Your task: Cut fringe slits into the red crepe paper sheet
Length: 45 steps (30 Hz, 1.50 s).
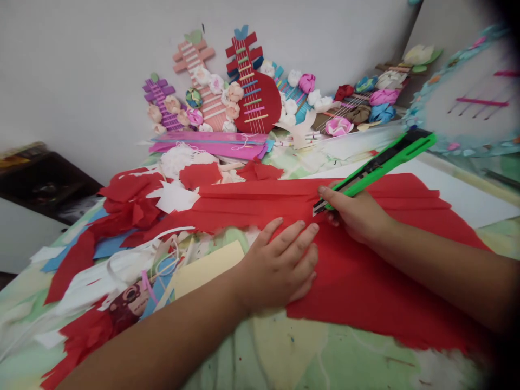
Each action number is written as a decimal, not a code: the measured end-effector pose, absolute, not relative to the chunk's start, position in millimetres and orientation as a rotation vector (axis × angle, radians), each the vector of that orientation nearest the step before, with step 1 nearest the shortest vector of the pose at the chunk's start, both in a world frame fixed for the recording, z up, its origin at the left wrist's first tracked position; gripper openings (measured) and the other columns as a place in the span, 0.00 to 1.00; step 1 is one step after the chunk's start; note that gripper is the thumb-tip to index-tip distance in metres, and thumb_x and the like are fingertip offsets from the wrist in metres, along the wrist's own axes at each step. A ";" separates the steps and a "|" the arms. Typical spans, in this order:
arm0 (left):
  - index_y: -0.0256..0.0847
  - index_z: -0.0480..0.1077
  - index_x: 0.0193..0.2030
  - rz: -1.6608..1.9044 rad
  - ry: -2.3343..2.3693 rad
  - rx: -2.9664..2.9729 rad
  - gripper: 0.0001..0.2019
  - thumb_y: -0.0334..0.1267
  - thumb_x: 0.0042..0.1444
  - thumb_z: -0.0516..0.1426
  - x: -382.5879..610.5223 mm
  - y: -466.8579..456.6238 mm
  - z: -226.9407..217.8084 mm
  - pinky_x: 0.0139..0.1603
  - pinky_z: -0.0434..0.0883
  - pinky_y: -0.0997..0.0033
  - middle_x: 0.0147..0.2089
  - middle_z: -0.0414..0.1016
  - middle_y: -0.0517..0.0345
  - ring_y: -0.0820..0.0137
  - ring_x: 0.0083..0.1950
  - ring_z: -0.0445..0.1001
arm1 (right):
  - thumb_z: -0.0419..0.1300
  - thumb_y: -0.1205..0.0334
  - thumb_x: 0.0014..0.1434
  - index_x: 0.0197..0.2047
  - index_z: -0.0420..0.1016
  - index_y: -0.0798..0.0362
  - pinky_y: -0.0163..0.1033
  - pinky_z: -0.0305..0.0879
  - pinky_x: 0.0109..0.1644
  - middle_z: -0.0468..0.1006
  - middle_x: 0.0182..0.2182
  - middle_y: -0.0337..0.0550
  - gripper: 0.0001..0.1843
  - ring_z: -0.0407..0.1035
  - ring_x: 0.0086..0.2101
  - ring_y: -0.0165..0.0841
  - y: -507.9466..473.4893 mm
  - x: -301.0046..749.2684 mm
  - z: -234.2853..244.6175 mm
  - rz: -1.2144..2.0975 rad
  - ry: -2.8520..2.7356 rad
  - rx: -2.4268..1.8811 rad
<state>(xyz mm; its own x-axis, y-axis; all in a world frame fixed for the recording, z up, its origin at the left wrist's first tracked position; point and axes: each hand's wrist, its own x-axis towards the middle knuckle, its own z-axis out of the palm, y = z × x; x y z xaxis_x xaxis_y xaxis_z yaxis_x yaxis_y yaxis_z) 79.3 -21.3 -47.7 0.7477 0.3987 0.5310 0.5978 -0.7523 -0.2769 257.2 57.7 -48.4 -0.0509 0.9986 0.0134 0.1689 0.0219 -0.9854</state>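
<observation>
A large sheet of red paper [365, 271] lies across the table, with long strips cut along its far edge. My left hand [280, 265] rests flat on the sheet near its left end, fingers stretched out and holding it down. My right hand [353, 214] is closed around a green utility knife [382, 162]. The knife's blade end touches the red paper just beyond my left fingertips, and its handle points up to the right.
Red paper scraps [130, 203], white offcuts and string, a yellow sheet [207, 271] and blue paper litter the left side. Paper guitars decorated with paper flowers [244, 86] lean against the wall at the back. A white sheet [467, 200] lies at the right.
</observation>
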 end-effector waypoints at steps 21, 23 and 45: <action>0.21 0.62 0.50 -0.634 -0.657 -2.441 0.24 0.44 0.57 0.48 79.1 -25.1 -47.4 0.58 0.57 0.60 0.53 0.66 0.35 0.56 0.62 0.53 | 0.60 0.47 0.45 0.21 0.64 0.53 0.31 0.52 0.15 0.65 0.15 0.38 0.18 0.57 0.15 0.24 48.7 257.2 -30.8 1.260 -1.349 -1.244; 0.22 0.64 0.47 -0.648 -0.622 -2.441 0.23 0.44 0.57 0.48 78.7 -26.0 -45.3 0.57 0.60 0.61 0.50 0.69 0.36 0.57 0.59 0.58 | 0.60 0.47 0.45 0.21 0.64 0.53 0.31 0.52 0.15 0.66 0.15 0.39 0.18 0.57 0.15 0.24 50.9 258.1 -33.6 1.262 -1.362 -1.247; 0.38 0.60 0.20 -0.694 -0.679 -2.553 0.14 0.23 0.53 0.45 78.1 -23.0 -43.7 0.25 0.58 0.70 0.19 0.57 0.59 0.72 0.24 0.53 | 0.55 0.47 0.47 0.20 0.68 0.52 0.33 0.57 0.21 0.67 0.15 0.38 0.17 0.60 0.18 0.27 52.0 256.2 -40.5 0.934 -1.880 -1.495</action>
